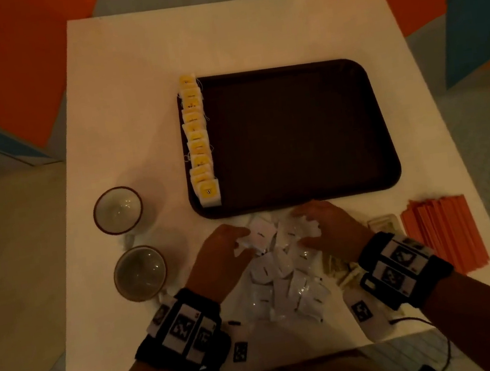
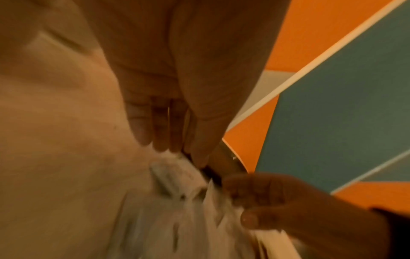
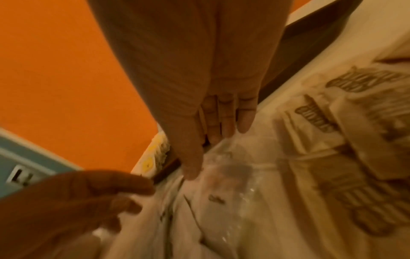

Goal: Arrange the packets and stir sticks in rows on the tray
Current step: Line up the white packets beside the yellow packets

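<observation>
A dark brown tray lies in the middle of the white table. A row of yellow-labelled tea bags runs down its left edge. In front of the tray sits a loose pile of white packets. My left hand touches the pile's left side with straight fingers. My right hand rests on the pile's far right part, fingers flat on a clear-wrapped packet. Neither hand lifts anything. A stack of orange stir sticks lies at the right.
Two cups stand to the left of the pile. Beige printed packets lie under and beside my right wrist. The table's front edge is just behind my wrists. The far half of the table is bare.
</observation>
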Tool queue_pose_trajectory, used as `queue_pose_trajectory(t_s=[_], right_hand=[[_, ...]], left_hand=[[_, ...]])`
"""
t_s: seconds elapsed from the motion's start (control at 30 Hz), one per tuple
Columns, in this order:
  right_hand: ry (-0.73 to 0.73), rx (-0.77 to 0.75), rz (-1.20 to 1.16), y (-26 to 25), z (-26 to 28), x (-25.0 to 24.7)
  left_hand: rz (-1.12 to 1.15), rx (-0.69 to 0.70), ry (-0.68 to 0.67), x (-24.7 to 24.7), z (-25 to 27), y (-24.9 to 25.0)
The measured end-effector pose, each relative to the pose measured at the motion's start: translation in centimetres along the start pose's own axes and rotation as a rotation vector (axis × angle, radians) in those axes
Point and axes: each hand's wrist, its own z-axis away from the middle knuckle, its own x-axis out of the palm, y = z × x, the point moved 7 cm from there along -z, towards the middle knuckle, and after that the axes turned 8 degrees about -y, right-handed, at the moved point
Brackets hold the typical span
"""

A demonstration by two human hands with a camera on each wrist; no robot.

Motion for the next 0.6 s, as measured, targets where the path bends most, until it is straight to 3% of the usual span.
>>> queue_pose_trajectory(t_s=[0.13,0.27,0.43,0.6], right_hand=[[-0.098,-0.032,0.275,-0.2,0.1,2.5],[-0.072,-0.090,0.320,-0.9,-0.7,3.6],[-0.040,-0.132,0.065,-1.6,-1.6,3.6],[0.029,-0.125,-0.128,-0.8,-1.4,2.7]], left_hand=[[-0.091,-0.029,0.079,2.1,-1.3,0.4],[-0.047,-0.078,0.113,2.3,-2.5,0.2],[0.077,-0.150,0.103,1.5,-3.0,-0.2],[0.250,-0.159,0.180,-1.1,-1.8,-1.2]])
